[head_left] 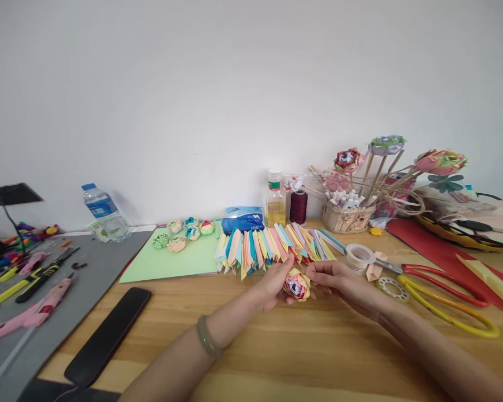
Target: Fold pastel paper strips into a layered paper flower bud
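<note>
Cradling the paper flower (297, 286) above the counter (243, 340), the left grip (273, 286) is wrapped around its left side, thumb toward the far petals. The right grip (334, 281) has its fingers bent at the flower's right side; whether it pinches a petal, I cannot tell. The flower is just on the near side of the folded paper strips (260, 248), which lie toward the counter's far edge. It should be light and not slippery, with thin petals that crush easily; best held low around its base, with gentle fingertips.
</note>
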### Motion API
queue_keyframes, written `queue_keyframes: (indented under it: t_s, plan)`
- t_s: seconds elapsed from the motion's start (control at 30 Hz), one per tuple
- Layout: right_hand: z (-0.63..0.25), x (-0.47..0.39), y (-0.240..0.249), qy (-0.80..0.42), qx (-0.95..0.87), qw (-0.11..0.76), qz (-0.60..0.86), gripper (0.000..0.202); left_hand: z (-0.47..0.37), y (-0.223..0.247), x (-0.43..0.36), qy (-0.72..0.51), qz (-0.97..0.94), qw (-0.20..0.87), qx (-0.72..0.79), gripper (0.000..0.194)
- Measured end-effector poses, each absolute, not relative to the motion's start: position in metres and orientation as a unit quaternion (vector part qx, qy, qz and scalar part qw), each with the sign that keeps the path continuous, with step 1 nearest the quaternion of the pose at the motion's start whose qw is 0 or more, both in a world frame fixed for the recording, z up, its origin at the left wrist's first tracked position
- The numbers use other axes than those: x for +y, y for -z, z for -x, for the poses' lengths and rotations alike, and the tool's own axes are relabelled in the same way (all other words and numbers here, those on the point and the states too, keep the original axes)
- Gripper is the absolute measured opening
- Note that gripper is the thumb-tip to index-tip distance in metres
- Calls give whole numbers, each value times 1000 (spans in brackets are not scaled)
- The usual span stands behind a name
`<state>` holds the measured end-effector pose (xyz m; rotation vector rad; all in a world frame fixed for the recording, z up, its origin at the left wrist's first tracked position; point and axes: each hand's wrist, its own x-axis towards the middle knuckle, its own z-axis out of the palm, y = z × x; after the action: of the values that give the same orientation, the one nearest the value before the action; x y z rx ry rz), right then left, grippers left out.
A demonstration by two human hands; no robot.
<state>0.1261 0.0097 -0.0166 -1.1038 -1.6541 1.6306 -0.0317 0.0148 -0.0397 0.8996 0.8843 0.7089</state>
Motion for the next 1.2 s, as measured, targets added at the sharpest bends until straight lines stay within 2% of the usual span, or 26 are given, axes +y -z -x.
queue_keyframes:
  t_s: [0.1,0.23,0.43,0.8,1.0,1.2]
  plan:
    - [-125,10,15,-591,-623,282,427,30,32,38,15,-325,-407,754,400,49]
    - [-125,8,8,-504,-635,342,475,31,32,38,15,-326,-400,767,381,50]
    - [-126,9,8,-513,-680,304,426,31,33,41,17,-355,-382,778,350,55]
    - [-133,17,12,-423,-645,421,476,30,39,30,13,-427,-453,728,289,47]
    - [-130,10,13,-401,-684,398,461,27,37,33,13,-466,-459,699,288,39]
    - [-131,11,16,-376,-693,400,467,30,35,35,12,-490,-467,675,296,51]
